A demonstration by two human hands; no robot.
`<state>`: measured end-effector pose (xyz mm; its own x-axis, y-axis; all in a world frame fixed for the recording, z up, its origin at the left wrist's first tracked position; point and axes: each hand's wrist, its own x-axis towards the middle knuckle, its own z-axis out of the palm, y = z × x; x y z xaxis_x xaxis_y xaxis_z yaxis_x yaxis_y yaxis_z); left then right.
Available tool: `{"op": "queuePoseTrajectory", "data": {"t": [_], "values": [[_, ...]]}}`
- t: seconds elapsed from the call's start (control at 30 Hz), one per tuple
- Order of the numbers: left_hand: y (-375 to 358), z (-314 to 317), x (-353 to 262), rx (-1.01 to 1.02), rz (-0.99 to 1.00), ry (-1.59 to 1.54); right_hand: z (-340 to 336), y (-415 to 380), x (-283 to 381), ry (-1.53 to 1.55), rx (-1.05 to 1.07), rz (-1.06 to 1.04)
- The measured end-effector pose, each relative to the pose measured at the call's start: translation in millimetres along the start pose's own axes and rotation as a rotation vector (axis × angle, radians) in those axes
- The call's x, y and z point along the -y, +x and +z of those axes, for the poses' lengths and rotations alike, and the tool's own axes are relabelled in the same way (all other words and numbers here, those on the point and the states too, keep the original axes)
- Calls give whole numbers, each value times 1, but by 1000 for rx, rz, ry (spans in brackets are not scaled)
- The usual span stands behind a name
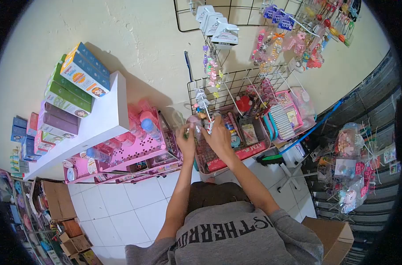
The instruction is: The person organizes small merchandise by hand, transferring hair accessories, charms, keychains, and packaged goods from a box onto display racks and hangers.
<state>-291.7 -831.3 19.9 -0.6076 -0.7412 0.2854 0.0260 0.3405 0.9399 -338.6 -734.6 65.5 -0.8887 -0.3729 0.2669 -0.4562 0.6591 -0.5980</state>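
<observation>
My left hand (186, 140) is raised over the near left side of a mesh basket (204, 152), its fingers curled together around something small. Beside it, my right hand (220, 142) has its fingers bent in a pinch near the end of a white display hook. What either hand grips is too small and partly hidden. Small carded trinkets (201, 98) hang from that hook, just above my fingers. Below my right wrist lies a red box (243, 155) along the basket's front edge. Small packaged goods (249, 133) fill the basket's right part.
Left stands a white shelf (119, 99) with boxed goods, above a pink rack (117, 164) holding bottles. Bead bracelets (267, 48) hang on the wall grid. A broom (271, 157) leans at the right, near more hanging packets (349, 168). A cardboard box (329, 234) sits behind right.
</observation>
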Motion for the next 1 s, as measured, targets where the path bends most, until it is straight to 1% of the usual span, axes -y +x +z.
{"op": "queuePoseTrajectory", "data": {"t": [0.1,0.2,0.3,0.37,0.43,0.5,0.57,0.63,0.67,0.7,0.73,0.83,0.9,0.97,1.0], "values": [[-15,-7,2,-30,-25,-67,0,2,3,-25,-14,9],[-27,-13,-8,-9,-126,-105,0,3,4,-46,3,24],[-29,-12,-12,14,-76,-50,2,4,4,-94,8,33],[-30,-10,-11,-4,-72,-42,6,7,1,-45,-48,0],[-30,-9,-11,-25,-64,-41,12,9,-3,16,-56,-5],[-33,-10,-11,-12,-139,-104,17,10,-8,76,-62,-16],[-35,-10,-3,-16,-160,-132,24,7,-12,155,-233,-182],[-37,-11,2,-14,-244,-264,29,4,-18,215,-224,-204],[-39,-12,5,-26,-243,-267,32,3,-21,269,-232,-195],[-39,-14,5,-7,-282,-319,33,3,-22,324,-239,-186],[-39,-16,6,13,-320,-369,35,5,-23,315,-220,-166],[-43,-23,-10,9,-323,-393,45,18,-29,291,-182,-134],[-45,-25,-15,-16,-300,-409,50,29,-31,243,-182,-163],[-46,-33,-34,90,-614,-693,55,40,-32,284,-181,-134],[-45,-35,-34,85,-611,-695,52,46,-29,275,-159,-123]]}}
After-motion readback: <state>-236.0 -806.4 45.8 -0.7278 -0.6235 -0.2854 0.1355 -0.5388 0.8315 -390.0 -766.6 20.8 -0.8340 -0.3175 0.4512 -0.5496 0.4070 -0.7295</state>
